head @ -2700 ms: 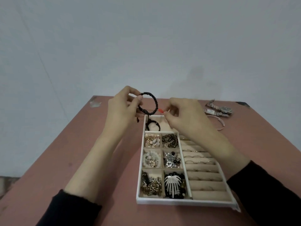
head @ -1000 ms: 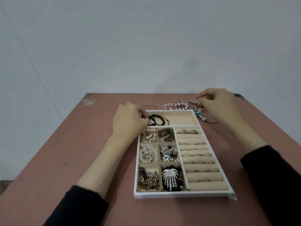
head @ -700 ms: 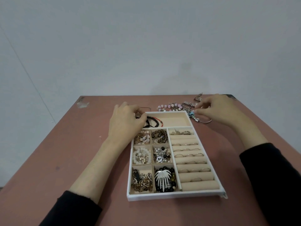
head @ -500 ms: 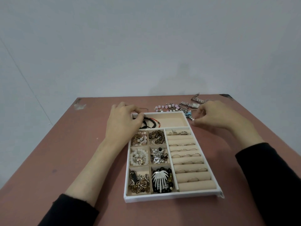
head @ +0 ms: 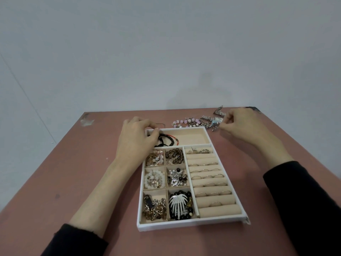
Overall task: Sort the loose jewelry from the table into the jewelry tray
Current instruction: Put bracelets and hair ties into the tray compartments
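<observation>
White compartmented jewelry tray (head: 184, 226) sits on the reddish-brown table (head: 73, 172), lower centre of frame. Far long compartment: black beaded bracelets (head: 168, 140) at its left end, left hand (head: 136, 139) curled on them. Six small cells fill the tray's left, beige ring rolls (head: 215, 182) the right column. Loose pile of beaded and metal jewelry (head: 195, 121) lies on the table just behind the tray's upper-right corner. Right hand (head: 243, 124) pinches at the pile's right end.

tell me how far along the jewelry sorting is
Mostly done: the tray's small compartments and ring rolls are filled. In hand: the left hand curls over the black bracelets in the far compartment, and the right hand pinches a silver piece from the loose pile. Left: the pink bead bracelet and metal bands on the table beyond the tray.
</observation>
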